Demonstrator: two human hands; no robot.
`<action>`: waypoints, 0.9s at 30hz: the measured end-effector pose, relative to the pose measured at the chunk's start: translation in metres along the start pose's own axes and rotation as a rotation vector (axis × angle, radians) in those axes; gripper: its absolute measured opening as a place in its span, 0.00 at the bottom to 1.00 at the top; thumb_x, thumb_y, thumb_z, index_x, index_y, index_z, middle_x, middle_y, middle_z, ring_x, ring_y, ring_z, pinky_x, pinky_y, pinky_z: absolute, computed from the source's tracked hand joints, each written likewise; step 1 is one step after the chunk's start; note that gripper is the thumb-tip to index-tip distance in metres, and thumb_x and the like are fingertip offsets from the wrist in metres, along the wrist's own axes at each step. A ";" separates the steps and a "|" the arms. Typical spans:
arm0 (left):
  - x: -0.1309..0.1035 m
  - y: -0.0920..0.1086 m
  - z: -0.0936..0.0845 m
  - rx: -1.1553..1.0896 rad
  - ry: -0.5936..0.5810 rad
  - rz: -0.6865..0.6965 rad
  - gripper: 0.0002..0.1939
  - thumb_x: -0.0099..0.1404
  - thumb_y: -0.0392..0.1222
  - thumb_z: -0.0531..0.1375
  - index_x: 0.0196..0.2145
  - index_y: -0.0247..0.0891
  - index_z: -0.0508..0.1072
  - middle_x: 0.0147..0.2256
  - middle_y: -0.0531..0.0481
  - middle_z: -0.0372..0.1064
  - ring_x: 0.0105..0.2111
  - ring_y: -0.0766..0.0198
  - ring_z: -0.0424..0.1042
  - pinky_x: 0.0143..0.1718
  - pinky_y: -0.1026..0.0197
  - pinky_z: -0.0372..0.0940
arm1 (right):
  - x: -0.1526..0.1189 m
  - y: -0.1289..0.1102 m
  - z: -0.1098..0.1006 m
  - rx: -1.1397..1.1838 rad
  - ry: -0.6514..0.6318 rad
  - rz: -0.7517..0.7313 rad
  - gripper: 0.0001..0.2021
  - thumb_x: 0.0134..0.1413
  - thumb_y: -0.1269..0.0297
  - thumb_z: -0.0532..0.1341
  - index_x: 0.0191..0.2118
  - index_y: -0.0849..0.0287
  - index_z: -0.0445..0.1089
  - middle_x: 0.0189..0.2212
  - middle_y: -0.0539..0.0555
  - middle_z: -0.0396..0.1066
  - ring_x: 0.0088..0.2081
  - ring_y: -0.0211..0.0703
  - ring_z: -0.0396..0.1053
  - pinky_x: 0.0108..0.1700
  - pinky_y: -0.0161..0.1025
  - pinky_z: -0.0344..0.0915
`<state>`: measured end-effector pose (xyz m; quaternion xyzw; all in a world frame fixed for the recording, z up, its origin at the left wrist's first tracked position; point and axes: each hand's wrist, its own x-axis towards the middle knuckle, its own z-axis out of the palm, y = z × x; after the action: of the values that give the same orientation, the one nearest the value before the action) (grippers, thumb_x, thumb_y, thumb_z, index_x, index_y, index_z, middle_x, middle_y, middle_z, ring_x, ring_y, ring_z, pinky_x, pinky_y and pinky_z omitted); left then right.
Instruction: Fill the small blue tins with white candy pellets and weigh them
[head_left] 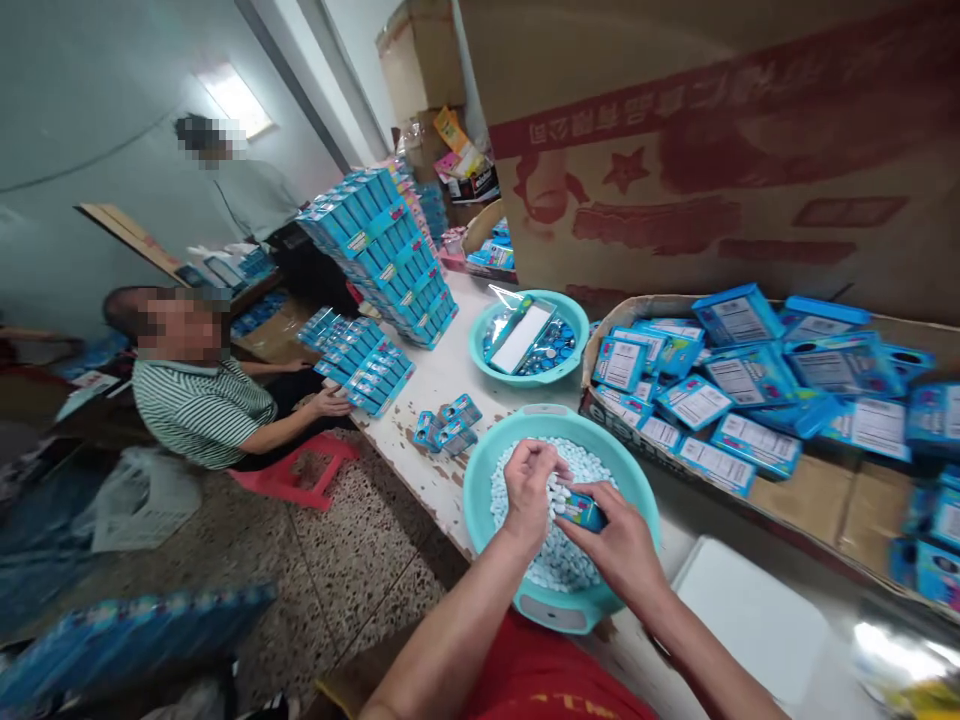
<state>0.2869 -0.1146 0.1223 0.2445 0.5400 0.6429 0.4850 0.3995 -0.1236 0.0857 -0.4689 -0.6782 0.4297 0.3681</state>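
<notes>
Over a turquoise basin full of small white oblong tablets, both hands are close together. My left hand is curled around a small heap of the tablets, some of which show at its fingers. Its fingers are right at the end of a small blue box. My right hand grips that box between thumb and fingers, tilted toward the left hand. Whether the box's near end is open is hidden by the tablets and fingers.
A carton of blue boxes stands right, beside a white lid or tray. Behind is another turquoise basin of small packs. Several packed boxes lie left, near tall stacks. A seated person touches a lower stack.
</notes>
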 end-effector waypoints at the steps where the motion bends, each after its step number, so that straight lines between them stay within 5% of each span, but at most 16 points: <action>1: -0.001 0.000 -0.001 0.009 0.000 0.017 0.12 0.57 0.48 0.61 0.26 0.36 0.66 0.23 0.54 0.66 0.23 0.68 0.67 0.28 0.64 0.62 | 0.000 0.000 0.001 0.009 0.000 -0.004 0.14 0.43 0.58 0.66 0.38 0.56 0.71 0.35 0.55 0.73 0.40 0.53 0.71 0.43 0.46 0.64; 14: -0.004 0.001 -0.001 0.067 -0.008 0.055 0.14 0.59 0.52 0.58 0.26 0.37 0.67 0.24 0.51 0.66 0.24 0.66 0.67 0.26 0.64 0.63 | -0.006 -0.009 0.001 0.081 0.022 0.051 0.14 0.44 0.63 0.67 0.40 0.55 0.71 0.36 0.53 0.72 0.40 0.48 0.70 0.43 0.43 0.64; 20: -0.002 -0.006 -0.003 0.060 0.026 -0.030 0.14 0.57 0.52 0.60 0.27 0.37 0.67 0.23 0.53 0.64 0.22 0.68 0.66 0.23 0.66 0.62 | -0.005 0.000 0.004 0.072 0.010 0.096 0.14 0.42 0.66 0.67 0.39 0.55 0.71 0.35 0.53 0.72 0.39 0.48 0.70 0.42 0.43 0.64; 27: -0.002 0.001 0.004 0.032 -0.056 -0.029 0.14 0.58 0.51 0.59 0.27 0.37 0.67 0.23 0.52 0.65 0.21 0.67 0.66 0.22 0.66 0.62 | -0.006 0.004 0.007 0.130 -0.035 0.124 0.12 0.41 0.67 0.68 0.36 0.56 0.72 0.32 0.51 0.70 0.36 0.46 0.69 0.39 0.40 0.64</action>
<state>0.2903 -0.1143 0.1243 0.2624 0.5400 0.6199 0.5052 0.3965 -0.1302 0.0788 -0.4777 -0.6248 0.5028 0.3587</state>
